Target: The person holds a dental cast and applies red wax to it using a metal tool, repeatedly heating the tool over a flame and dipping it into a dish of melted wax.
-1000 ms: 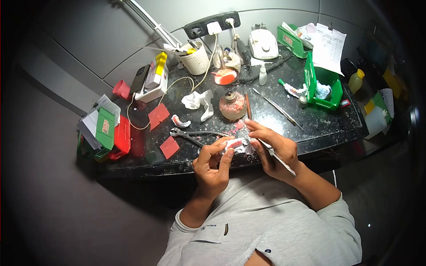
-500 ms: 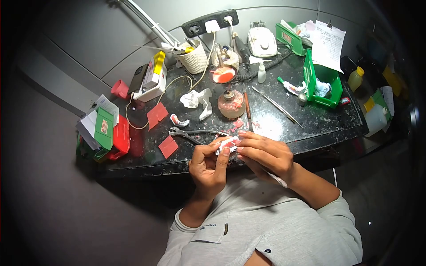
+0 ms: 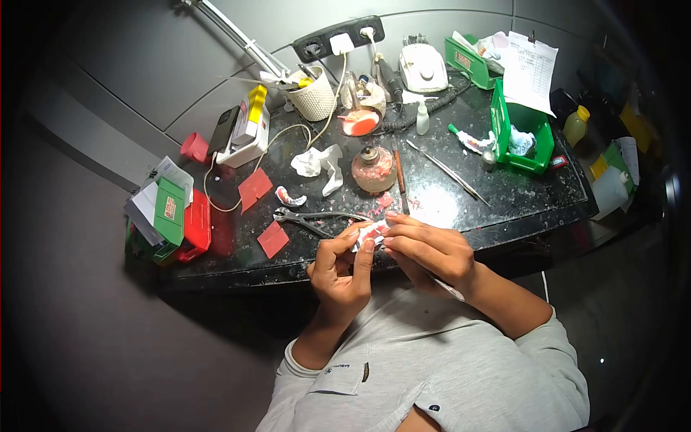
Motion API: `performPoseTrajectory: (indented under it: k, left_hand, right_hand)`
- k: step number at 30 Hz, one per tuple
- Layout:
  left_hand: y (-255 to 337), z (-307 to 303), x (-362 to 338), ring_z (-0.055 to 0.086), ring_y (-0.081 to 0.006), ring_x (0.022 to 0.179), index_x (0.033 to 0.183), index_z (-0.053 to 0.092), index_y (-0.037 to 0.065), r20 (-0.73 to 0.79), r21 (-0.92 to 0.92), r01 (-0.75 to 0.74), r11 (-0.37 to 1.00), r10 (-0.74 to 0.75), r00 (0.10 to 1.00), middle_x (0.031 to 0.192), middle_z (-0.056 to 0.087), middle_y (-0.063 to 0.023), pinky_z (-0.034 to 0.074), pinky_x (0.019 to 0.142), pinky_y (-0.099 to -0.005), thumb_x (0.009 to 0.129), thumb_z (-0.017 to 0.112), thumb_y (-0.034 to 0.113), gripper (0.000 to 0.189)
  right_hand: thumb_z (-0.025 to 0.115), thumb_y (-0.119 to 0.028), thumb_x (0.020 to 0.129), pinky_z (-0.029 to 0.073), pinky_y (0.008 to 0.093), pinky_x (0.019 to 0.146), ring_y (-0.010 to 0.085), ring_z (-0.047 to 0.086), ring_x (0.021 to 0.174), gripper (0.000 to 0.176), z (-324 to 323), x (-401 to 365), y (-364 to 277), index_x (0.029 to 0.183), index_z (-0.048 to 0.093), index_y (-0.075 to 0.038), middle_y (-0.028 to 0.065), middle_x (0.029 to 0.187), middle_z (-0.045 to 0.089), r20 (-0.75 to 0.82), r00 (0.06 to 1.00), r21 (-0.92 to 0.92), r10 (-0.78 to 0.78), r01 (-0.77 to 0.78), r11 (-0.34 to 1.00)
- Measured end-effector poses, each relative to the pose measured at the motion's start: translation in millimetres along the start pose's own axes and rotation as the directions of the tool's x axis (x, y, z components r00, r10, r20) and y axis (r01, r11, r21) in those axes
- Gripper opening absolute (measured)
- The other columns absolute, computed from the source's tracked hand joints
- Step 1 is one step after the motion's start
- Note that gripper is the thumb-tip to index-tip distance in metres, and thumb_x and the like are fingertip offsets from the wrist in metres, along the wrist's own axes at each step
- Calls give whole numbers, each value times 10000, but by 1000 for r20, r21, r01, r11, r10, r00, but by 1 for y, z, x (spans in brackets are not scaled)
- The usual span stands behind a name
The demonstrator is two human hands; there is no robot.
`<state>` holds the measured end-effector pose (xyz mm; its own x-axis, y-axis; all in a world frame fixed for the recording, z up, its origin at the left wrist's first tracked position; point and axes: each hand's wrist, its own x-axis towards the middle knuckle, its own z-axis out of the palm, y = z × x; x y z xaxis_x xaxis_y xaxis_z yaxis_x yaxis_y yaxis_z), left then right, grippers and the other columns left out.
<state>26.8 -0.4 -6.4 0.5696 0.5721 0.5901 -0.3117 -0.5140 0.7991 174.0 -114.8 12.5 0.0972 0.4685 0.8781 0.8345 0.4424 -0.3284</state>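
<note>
A small white model with red wax on it (image 3: 372, 232) is held between both hands at the bench's front edge. My left hand (image 3: 343, 268) pinches its left side between thumb and fingers. The fingers of my right hand (image 3: 434, 252) press on its right side, and a thin tool (image 3: 449, 289) sticks out below that palm. Just behind the hands lie metal pliers (image 3: 308, 217). A second white and red model (image 3: 291, 196) and two red wax sheets (image 3: 255, 189) (image 3: 273, 239) rest to the left. Beyond the hands stands a round burner jar (image 3: 374, 171).
On the black bench (image 3: 518, 198) lie a metal instrument (image 3: 450, 172), a brown-handled tool (image 3: 400, 173) and crumpled tissue (image 3: 317, 165). A pan of red wax (image 3: 360, 122) is behind the jar. Green bins (image 3: 533, 144) stand right, red and green bins (image 3: 194, 225) left.
The camera view has shifted very slightly. Both hands keep nearly the same hold on the model, and nothing on the bench has visibly moved.
</note>
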Motion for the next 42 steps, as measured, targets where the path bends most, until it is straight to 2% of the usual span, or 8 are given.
performPoseTrajectory:
  k: [16, 18, 31, 32, 34, 40, 41, 42]
  left_hand:
    - [-1, 0, 1, 707, -172, 981, 1090, 532, -39, -13, -8, 25, 1000, -25, 1000, 1138, 703, -252, 584, 844, -269, 976, 641, -46, 157]
    - [0, 0, 1, 707, -166, 972, 1090, 534, -37, -14, -1, 26, 1000, -26, 1000, 1133, 706, -247, 585, 833, -264, 976, 640, -47, 156]
    - [-3, -1, 2, 703, -150, 955, 1077, 557, -47, 5, 64, 0, 998, 0, 1000, 1133, 714, -244, 578, 805, -252, 967, 640, -65, 139]
    - [-5, -2, 2, 703, -150, 955, 1077, 557, -47, 5, 65, 0, 998, -1, 1000, 1133, 714, -244, 578, 805, -252, 967, 640, -65, 139]
    - [-10, -2, 3, 729, -138, 862, 1078, 587, -53, 2, 94, -81, 992, 81, 997, 1109, 734, -233, 598, 704, -237, 940, 681, -57, 167]
    - [-9, -1, 4, 696, -92, 795, 1091, 600, -46, 12, 103, -105, 989, 104, 994, 1106, 740, -213, 567, 662, -213, 957, 673, -42, 152]
    - [-10, -2, 3, 696, -92, 795, 1091, 600, -46, 12, 103, -104, 989, 104, 995, 1106, 740, -213, 567, 662, -213, 957, 673, -42, 152]
    - [-12, -3, 2, 687, -79, 786, 1099, 601, -42, 12, 62, -7, 998, 6, 1000, 1084, 743, -187, 545, 641, -200, 966, 668, -31, 150]
  right_hand:
    - [758, 114, 799, 634, 374, 822, 349, 752, 1004, 210, -2, -4, 1, 992, 685, 72, 205, 983, 728, 31, 1000, -19, -2, 2, 1000]
    - [762, 68, 800, 643, 389, 799, 353, 742, 963, 284, -2, -6, 4, 1060, 649, 78, 220, 1058, 700, 64, 997, -28, -31, 32, 999]
    - [772, 42, 774, 640, 366, 770, 342, 743, 984, 332, -1, -14, 7, 1086, 662, 69, 235, 1120, 696, 92, 995, -38, 26, -22, 999]
    - [773, 45, 776, 641, 365, 769, 340, 745, 969, 328, 1, -15, 8, 1085, 663, 67, 232, 1118, 698, 80, 996, -42, 32, -28, 999]
    - [774, 48, 779, 641, 365, 767, 337, 747, 954, 325, 2, -15, 7, 1084, 664, 65, 229, 1117, 699, 68, 997, -46, 38, -35, 998]
    - [773, 36, 837, 628, 352, 732, 321, 755, 897, 256, -1, -10, -2, 1069, 671, 65, 220, 1082, 710, 19, 990, -42, 138, -137, 990]
    - [769, 25, 852, 624, 353, 740, 317, 756, 893, 230, -3, -5, -2, 1059, 677, 62, 215, 1067, 717, -27, 986, -11, 162, -162, 987]
    - [766, 14, 867, 620, 354, 747, 313, 758, 888, 205, -5, -2, -2, 1048, 682, 59, 211, 1052, 723, -70, 980, 22, 186, -185, 982]
